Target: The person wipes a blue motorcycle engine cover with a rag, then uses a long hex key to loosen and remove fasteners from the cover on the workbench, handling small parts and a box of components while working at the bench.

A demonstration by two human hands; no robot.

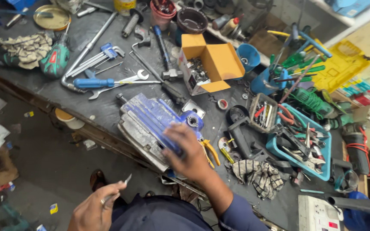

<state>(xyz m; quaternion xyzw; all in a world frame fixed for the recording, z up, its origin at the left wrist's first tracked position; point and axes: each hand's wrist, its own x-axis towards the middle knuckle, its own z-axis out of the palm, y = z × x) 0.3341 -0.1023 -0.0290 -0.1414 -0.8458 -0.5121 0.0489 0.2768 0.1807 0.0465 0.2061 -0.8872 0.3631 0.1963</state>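
Right hand [188, 150], centre of frame: palm down, fingers spread and curled over the near end of a blue ribbed motor housing [150, 122] lying tilted at the workbench [43, 87] edge; forearm in a dark blue sleeve runs in from the lower right. Left hand [96, 208], bottom left, off the bench over the floor: loosely closed, pinching a small thin metal piece [127, 179] (kind unclear). Yellow-handled pliers [210, 150] just right of the housing; open orange cardboard box [208, 64] above it
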